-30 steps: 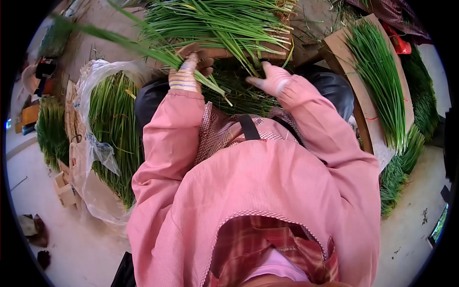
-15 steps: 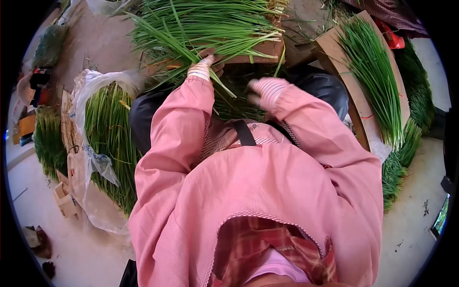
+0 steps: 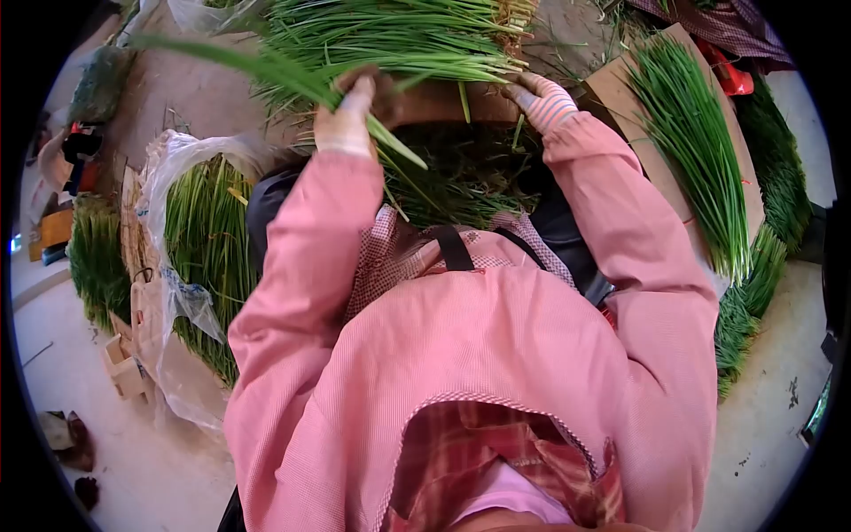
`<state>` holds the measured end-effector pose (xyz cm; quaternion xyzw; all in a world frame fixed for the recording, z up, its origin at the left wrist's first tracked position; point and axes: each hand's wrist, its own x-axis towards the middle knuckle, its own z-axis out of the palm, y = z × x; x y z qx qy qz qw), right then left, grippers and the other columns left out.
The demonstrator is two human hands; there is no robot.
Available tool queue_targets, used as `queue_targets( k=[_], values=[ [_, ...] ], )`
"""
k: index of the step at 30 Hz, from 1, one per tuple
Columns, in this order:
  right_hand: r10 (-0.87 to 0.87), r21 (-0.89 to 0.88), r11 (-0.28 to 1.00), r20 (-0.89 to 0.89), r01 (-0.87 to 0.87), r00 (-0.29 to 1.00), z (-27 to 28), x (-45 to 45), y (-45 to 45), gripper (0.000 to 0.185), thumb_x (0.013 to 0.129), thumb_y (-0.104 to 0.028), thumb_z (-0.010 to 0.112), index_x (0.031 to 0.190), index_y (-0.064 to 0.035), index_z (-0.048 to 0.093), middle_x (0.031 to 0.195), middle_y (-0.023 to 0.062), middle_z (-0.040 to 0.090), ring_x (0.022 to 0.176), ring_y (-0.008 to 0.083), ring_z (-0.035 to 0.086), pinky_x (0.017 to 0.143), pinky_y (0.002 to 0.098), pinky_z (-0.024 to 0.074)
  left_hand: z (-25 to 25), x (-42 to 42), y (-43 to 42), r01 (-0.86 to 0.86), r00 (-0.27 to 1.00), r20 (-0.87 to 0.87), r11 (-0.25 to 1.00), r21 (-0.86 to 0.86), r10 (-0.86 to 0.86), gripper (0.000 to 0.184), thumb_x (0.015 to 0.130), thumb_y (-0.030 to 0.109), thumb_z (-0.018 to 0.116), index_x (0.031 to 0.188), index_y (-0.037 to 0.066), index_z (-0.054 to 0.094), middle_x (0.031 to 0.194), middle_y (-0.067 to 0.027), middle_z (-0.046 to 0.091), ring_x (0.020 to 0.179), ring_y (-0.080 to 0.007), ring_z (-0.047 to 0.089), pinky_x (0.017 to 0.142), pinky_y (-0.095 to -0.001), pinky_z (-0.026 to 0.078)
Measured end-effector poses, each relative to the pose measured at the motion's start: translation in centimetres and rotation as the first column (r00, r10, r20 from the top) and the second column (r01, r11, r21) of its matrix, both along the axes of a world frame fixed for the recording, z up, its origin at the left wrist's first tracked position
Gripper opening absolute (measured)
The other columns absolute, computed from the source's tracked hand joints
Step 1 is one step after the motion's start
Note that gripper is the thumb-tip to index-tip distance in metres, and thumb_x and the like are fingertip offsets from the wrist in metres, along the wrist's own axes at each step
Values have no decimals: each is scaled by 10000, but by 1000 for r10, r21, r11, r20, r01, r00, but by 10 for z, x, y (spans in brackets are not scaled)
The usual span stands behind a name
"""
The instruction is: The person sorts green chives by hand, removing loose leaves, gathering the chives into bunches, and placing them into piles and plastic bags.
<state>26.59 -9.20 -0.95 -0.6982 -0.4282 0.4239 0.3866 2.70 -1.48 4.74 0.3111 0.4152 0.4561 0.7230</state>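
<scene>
My left hand [image 3: 353, 111] is closed around a small bunch of green chives [image 3: 398, 146]. Their pale ends point down toward my lap and the long leaves stretch to the upper left, blurred by motion. A large pile of chives [image 3: 390, 31] lies in front of me on a low brown stand, its pale root ends toward the right. At the near right corner of this pile, my right hand [image 3: 542, 102] has its fingertips pinched on the ends of some stalks. The sleeves at both wrists are pink.
Loose leaf scraps [image 3: 465, 168] lie between my knees. To the right, a tied chive bundle [image 3: 696, 160] rests on a cardboard sheet [image 3: 612, 93]. On the left stands a clear plastic bag [image 3: 191, 341] around more chives [image 3: 208, 235]. Further bundles [image 3: 96, 257] sit on the floor.
My left hand has lifted slightly and moved left with its chives, swinging their leaves outward. My right hand has moved from above my lap up and right to the pile's stalk ends.
</scene>
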Motion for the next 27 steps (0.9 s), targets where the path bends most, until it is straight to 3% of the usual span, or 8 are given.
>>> queue_targets(
  k=[7, 9, 11, 13, 16, 19, 23, 27],
  values=[
    [-48, -99, 995, -330, 16, 943, -3, -68, -46, 189, 799, -197, 594, 921, -53, 594, 658, -18, 538, 551, 78, 473, 494, 215, 392, -92, -12, -36, -35, 972, -220, 866, -499, -87, 201, 794, 181, 602, 976, 137, 526, 695, -72, 582, 532, -224, 569, 417, -323, 467],
    [-224, -246, 960, -396, 132, 890, 17, -70, -50, 186, 792, -235, 594, 880, -71, 592, 604, -9, 514, 484, 99, 468, 439, 233, 382, -69, -21, -18, -236, 971, 10, 963, -132, 239, 254, 798, 155, 591, 1039, 130, 517, 779, -116, 595, 563, -221, 579, 431, -324, 470],
    [-397, -336, 906, -468, 257, 789, 3, -59, -43, 197, 799, -277, 574, 827, -82, 585, 586, -2, 515, 446, 124, 470, 403, 247, 379, -43, -41, 37, -112, 814, -504, 929, 352, 289, 324, 813, 211, 581, 1086, 71, 480, 910, -101, 568, 732, -235, 561, 570, -344, 506],
    [-356, -323, 923, -509, 210, 784, 0, -58, -39, 204, 807, -284, 564, 827, -82, 590, 589, -5, 522, 460, 127, 481, 417, 250, 391, -28, -63, 103, -157, 792, -585, 984, 85, 177, 428, 792, 300, 598, 1155, 120, 461, 998, -101, 545, 816, -237, 555, 583, -386, 502],
    [-350, -347, 922, -563, 170, 749, 7, -62, -32, 213, 811, -290, 563, 837, -81, 597, 603, -10, 531, 499, 125, 502, 453, 253, 423, 13, -98, 140, 252, 335, -935, 944, 211, 120, 440, 790, 383, 555, 1102, 75, 517, 961, -126, 577, 755, -236, 582, 640, -356, 486],
    [-389, -362, 911, -596, 198, 702, -1, -64, -31, 220, 802, -290, 576, 860, -79, 603, 623, -13, 539, 540, 122, 519, 493, 255, 449, 59, -81, 45, -43, 902, -317, 791, 610, 294, 325, 816, 315, 546, 1019, 63, 580, 840, -107, 609, 657, -180, 586, 565, -285, 478],
    [-267, -305, 950, -701, 60, 662, -16, -71, -36, 208, 765, -204, 639, 917, -69, 595, 657, 1, 555, 563, 115, 530, 487, 244, 453, 14, -67, -28, 160, 901, -408, 987, 3, -145, 347, 759, 281, 634, 1017, 67, 546, 704, -32, 526, 432, -99, 426, 357, -222, 353],
    [-212, -292, 957, -681, 5, 701, -2, -82, -41, 241, 734, -142, 674, 945, -65, 588, 666, 4, 556, 528, 97, 508, 445, 218, 402, -49, -20, -55, 180, 941, -191, 890, -419, -280, 334, 697, 288, 711, 864, 86, 504, 581, -14, 486, 405, -100, 382, 356, -236, 314]
  ],
)
